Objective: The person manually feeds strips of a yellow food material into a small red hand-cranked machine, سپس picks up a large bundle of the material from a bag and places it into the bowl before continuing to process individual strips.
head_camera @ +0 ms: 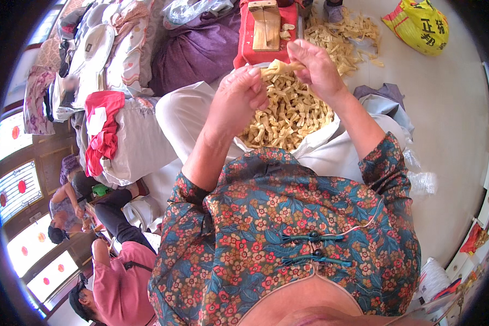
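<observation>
A pale yellow strip [280, 67], which looks like tofu skin, is stretched level between my two hands with a knot at its middle. My left hand [241, 91] pinches one end, and my right hand [316, 67] grips the other. Just below them, between my knees, sits a white bag or cloth-lined container [316, 138] heaped with similar small knots [287, 112]. Beyond my hands, a wooden block with a raised crosspiece [267, 34] rests on a red cloth-covered surface [246, 53]. A few loose pieces [286, 31] lie beside the block.
Loose yellow strips [342, 40] are piled on the floor at the upper right. A yellow printed bag [419, 26] lies farther right. Purple cloth [199, 49] covers a bulky thing at the upper left. Two other people [122, 281] [67, 208] sit at the lower left.
</observation>
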The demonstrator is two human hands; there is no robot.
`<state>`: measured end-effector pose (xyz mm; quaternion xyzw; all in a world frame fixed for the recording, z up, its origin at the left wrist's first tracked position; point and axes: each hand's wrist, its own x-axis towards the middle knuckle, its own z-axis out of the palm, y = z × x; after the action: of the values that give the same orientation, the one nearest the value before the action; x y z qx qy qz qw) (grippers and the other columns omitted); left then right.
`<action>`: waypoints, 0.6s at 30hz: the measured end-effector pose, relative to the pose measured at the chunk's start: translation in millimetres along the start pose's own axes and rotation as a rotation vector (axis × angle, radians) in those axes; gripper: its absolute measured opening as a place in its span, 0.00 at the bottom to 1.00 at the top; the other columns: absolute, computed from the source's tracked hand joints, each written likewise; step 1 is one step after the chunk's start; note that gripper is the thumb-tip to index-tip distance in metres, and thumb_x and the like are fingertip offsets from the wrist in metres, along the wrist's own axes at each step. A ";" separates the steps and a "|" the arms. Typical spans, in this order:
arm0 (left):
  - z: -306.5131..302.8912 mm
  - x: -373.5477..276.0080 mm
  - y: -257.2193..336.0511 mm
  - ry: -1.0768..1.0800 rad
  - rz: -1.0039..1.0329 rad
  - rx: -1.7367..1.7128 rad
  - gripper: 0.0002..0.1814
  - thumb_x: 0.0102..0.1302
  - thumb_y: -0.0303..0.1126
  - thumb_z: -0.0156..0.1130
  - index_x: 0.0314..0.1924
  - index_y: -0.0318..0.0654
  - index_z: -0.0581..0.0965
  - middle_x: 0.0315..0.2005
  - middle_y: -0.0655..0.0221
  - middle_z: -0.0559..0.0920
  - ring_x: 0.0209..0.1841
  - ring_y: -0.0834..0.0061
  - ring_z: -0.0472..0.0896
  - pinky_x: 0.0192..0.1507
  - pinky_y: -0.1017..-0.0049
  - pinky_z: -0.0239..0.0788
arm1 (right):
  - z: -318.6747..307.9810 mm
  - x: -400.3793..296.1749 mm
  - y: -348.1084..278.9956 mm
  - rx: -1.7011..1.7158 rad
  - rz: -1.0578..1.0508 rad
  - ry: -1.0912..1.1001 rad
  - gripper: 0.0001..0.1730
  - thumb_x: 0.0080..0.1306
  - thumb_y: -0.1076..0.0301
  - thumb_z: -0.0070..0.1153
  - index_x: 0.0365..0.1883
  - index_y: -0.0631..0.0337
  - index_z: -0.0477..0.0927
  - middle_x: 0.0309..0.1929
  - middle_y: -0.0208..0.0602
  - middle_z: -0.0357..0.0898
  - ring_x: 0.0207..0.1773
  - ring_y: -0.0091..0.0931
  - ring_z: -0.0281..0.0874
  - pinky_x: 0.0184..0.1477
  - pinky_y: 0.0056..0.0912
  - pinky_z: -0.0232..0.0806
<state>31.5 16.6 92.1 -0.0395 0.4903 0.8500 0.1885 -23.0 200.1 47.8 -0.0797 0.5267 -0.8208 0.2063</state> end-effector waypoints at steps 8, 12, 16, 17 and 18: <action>-28.3 4.4 -16.1 0.138 0.564 1.438 0.16 0.59 0.30 0.62 0.47 0.38 0.74 0.38 0.60 0.80 0.43 0.59 0.79 0.44 0.66 0.71 | 13.0 -2.4 27.9 -0.267 0.009 -0.155 0.09 0.67 0.66 0.56 0.30 0.57 0.70 0.19 0.19 0.67 0.20 0.11 0.61 0.21 0.14 0.55; -31.4 5.3 -31.7 0.042 0.363 1.580 0.11 0.60 0.30 0.56 0.43 0.41 0.72 0.36 0.56 0.78 0.44 0.54 0.77 0.42 0.59 0.69 | 13.5 1.5 43.7 -0.403 0.166 -0.195 0.09 0.67 0.66 0.56 0.29 0.58 0.70 0.20 0.21 0.69 0.20 0.13 0.64 0.21 0.17 0.58; -40.9 -1.6 -31.5 -0.023 0.221 1.791 0.12 0.59 0.32 0.55 0.43 0.42 0.72 0.38 0.59 0.76 0.45 0.55 0.76 0.43 0.59 0.69 | 10.4 1.4 51.9 -0.583 0.139 -0.304 0.12 0.69 0.63 0.53 0.28 0.60 0.72 0.22 0.20 0.69 0.25 0.12 0.63 0.28 0.20 0.61; -44.0 -1.3 -30.1 -0.054 0.297 1.820 0.12 0.58 0.32 0.55 0.43 0.42 0.72 0.39 0.60 0.75 0.45 0.56 0.76 0.42 0.60 0.69 | 10.4 1.2 56.4 -0.647 0.071 -0.331 0.13 0.69 0.62 0.53 0.28 0.61 0.72 0.22 0.20 0.69 0.27 0.12 0.63 0.30 0.20 0.61; -48.1 -0.6 -27.7 -0.081 0.373 1.848 0.12 0.57 0.33 0.55 0.43 0.43 0.72 0.39 0.61 0.75 0.45 0.57 0.77 0.42 0.62 0.70 | 15.4 -0.1 56.6 -0.584 0.060 -0.290 0.14 0.66 0.62 0.53 0.27 0.64 0.75 0.21 0.25 0.72 0.30 0.14 0.66 0.35 0.26 0.64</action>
<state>36.3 -12.0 44.7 0.2345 0.9615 0.1415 0.0229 -3.1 166.9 3.6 -0.2361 0.7071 -0.6087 0.2714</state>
